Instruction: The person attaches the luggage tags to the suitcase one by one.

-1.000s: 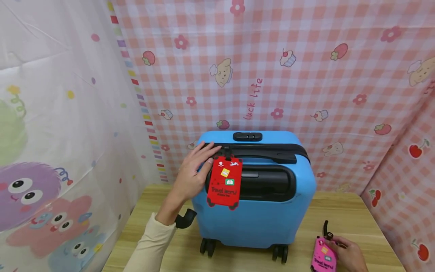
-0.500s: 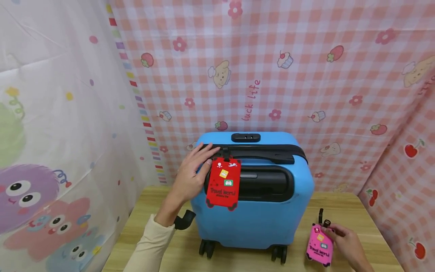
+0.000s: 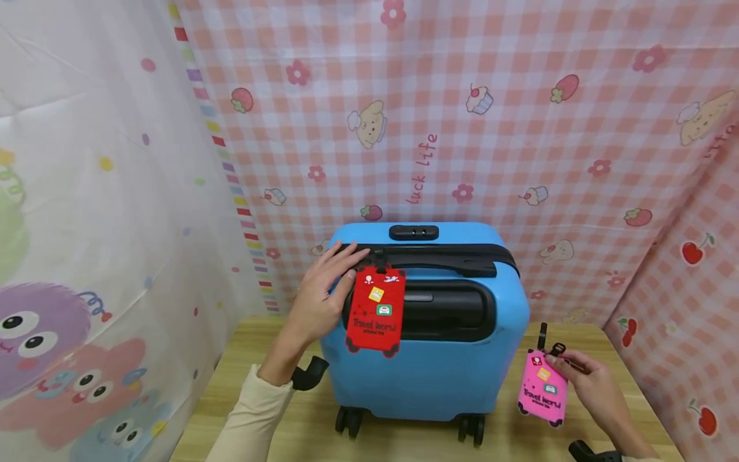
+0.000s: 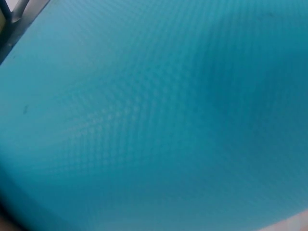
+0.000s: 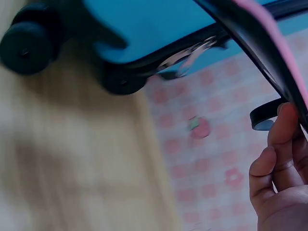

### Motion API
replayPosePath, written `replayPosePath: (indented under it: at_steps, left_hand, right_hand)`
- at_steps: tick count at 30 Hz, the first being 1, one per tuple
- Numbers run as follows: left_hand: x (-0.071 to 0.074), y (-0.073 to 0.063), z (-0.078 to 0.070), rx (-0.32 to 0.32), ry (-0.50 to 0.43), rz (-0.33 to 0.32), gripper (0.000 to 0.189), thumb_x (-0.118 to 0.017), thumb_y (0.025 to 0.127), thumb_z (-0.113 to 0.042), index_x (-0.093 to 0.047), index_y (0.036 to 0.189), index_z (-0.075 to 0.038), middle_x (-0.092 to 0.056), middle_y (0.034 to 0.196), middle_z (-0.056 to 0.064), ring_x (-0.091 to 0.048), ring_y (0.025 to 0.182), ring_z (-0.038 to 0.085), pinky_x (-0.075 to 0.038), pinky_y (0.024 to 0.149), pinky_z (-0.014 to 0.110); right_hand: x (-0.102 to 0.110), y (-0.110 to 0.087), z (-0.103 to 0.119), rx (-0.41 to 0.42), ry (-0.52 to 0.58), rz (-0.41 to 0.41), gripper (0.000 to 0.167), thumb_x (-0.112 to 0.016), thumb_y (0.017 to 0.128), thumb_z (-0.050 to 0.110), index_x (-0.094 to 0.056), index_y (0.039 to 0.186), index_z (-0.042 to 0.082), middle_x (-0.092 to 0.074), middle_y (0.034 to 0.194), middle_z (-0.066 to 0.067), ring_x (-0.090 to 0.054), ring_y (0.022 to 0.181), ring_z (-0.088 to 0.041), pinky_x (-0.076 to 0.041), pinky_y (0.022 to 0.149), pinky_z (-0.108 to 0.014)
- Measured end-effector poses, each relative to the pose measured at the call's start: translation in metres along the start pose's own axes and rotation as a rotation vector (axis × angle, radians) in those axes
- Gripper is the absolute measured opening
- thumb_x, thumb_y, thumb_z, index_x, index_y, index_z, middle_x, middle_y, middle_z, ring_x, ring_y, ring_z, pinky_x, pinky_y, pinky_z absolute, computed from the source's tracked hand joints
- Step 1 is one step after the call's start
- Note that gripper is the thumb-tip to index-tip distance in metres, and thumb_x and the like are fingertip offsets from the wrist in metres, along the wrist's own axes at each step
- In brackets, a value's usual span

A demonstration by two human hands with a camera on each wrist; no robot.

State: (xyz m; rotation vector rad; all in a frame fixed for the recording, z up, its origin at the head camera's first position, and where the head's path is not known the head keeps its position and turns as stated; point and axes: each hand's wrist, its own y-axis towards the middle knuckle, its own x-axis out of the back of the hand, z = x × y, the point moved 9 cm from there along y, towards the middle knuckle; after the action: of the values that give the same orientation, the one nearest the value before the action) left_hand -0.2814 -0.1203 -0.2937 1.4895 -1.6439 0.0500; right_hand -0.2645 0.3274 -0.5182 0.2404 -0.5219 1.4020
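A light blue suitcase (image 3: 416,385) stands upright on its wheels, with a black top handle (image 3: 450,262). From the handle's left end hangs a red luggage tag (image 3: 375,314). My left hand (image 3: 320,298) rests on the suitcase's upper left corner, fingers extended toward the handle and thumb beside the red tag. In the left wrist view the blue shell (image 4: 144,120) fills nearly everything. Right of the suitcase, my right hand (image 3: 594,388) pinches a pink luggage tag (image 3: 539,391) by its upper right corner. Its black strap (image 3: 543,337) sticks up unfastened, and the right wrist view shows the strap (image 5: 264,113) curling by the fingers.
Under the suitcase is a wooden table (image 3: 260,385); its right edge runs past my right hand. A pink checked cloth (image 3: 323,128) hangs close behind, and a white cartoon curtain (image 3: 133,224) is at left. Black caster wheels (image 3: 472,428) show beneath the suitcase.
My right hand has lifted the pink luggage tag up and away from the near edge, alongside the suitcase. The left hand stays on the suitcase corner; the head view has shifted slightly.
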Motion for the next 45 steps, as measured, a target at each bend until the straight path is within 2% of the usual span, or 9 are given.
replayPosePath:
  at_steps: [5,13,16,18,23,27,34,36,45]
  left_hand:
    - [0.002,0.0,-0.002,-0.013,-0.005,-0.001,0.041,-0.044,0.104,-0.02,-0.055,0.143,-0.02,-0.041,0.156,0.005,-0.023,0.15,0.025,-0.016,0.119,0.059]
    - [0.0,0.001,-0.002,-0.009,-0.023,-0.001,0.041,-0.045,0.104,-0.019,-0.055,0.143,-0.019,-0.041,0.156,0.005,-0.023,0.15,0.027,-0.015,0.118,0.061]
    - [0.0,0.002,-0.002,-0.012,-0.021,-0.004,0.041,-0.045,0.104,-0.019,-0.055,0.143,-0.019,-0.042,0.156,0.005,-0.024,0.15,0.027,-0.016,0.118,0.06]
    - [0.0,0.002,-0.002,-0.014,-0.021,-0.005,0.041,-0.045,0.103,-0.019,-0.055,0.143,-0.019,-0.042,0.156,0.006,-0.023,0.15,0.027,-0.015,0.118,0.06]
    - [0.0,0.002,-0.002,-0.013,-0.023,-0.008,0.041,-0.046,0.103,-0.019,-0.055,0.143,-0.019,-0.042,0.156,0.005,-0.024,0.15,0.027,-0.015,0.118,0.06]
    - [-0.001,0.002,-0.001,-0.009,-0.02,-0.004,0.041,-0.045,0.104,-0.019,-0.055,0.143,-0.02,-0.041,0.156,0.004,-0.023,0.15,0.026,-0.015,0.119,0.059]
    - [-0.001,0.002,-0.001,-0.003,-0.016,0.0,0.041,-0.044,0.104,-0.02,-0.055,0.143,-0.02,-0.041,0.156,0.004,-0.023,0.15,0.024,-0.015,0.119,0.058]
    - [-0.001,0.002,-0.001,-0.006,-0.016,0.001,0.041,-0.044,0.104,-0.02,-0.055,0.143,-0.02,-0.041,0.156,0.004,-0.023,0.15,0.025,-0.015,0.119,0.059]
    - [-0.001,0.003,0.0,-0.002,-0.005,0.004,0.041,-0.043,0.104,-0.021,-0.054,0.144,-0.021,-0.04,0.156,0.003,-0.021,0.151,0.022,-0.014,0.119,0.057]
  right_hand:
    - [0.011,-0.006,0.034,0.114,0.039,-0.031,0.046,-0.062,0.097,0.042,-0.066,0.112,-0.001,-0.065,0.092,0.021,-0.061,0.082,-0.001,-0.051,0.07,-0.023]
    - [0.033,-0.017,0.082,0.272,0.08,-0.093,0.03,-0.062,0.098,0.03,-0.069,0.106,0.002,-0.067,0.088,0.019,-0.063,0.075,-0.006,-0.053,0.065,-0.021]
    - [0.036,-0.022,0.096,0.336,0.179,-0.066,0.018,-0.062,0.099,0.021,-0.071,0.105,0.006,-0.07,0.087,0.015,-0.064,0.072,-0.007,-0.054,0.063,-0.021]
    - [0.038,-0.025,0.105,0.39,0.303,-0.035,0.012,-0.062,0.098,0.012,-0.072,0.102,0.008,-0.071,0.089,0.012,-0.064,0.071,-0.007,-0.054,0.061,-0.021]
    - [0.043,-0.036,0.128,0.516,0.574,0.05,0.017,-0.056,0.097,-0.004,-0.072,0.099,0.003,-0.073,0.096,0.005,-0.066,0.073,-0.007,-0.055,0.058,-0.02]
    - [0.047,-0.045,0.145,0.582,0.644,0.099,0.022,-0.05,0.098,-0.01,-0.07,0.102,-0.001,-0.071,0.101,0.001,-0.066,0.077,-0.009,-0.056,0.061,-0.022]
    - [0.051,-0.06,0.177,0.747,0.769,0.252,0.032,-0.036,0.097,-0.02,-0.065,0.106,-0.008,-0.068,0.105,-0.009,-0.07,0.083,-0.013,-0.059,0.064,-0.025]
    - [0.053,-0.063,0.185,0.773,0.779,0.271,0.034,-0.035,0.096,-0.022,-0.065,0.108,-0.009,-0.067,0.105,-0.01,-0.07,0.084,-0.013,-0.059,0.066,-0.025]
    - [0.051,-0.074,0.208,0.77,0.75,0.263,0.032,-0.037,0.095,-0.022,-0.064,0.109,-0.01,-0.064,0.105,-0.009,-0.067,0.085,-0.014,-0.059,0.067,-0.024]
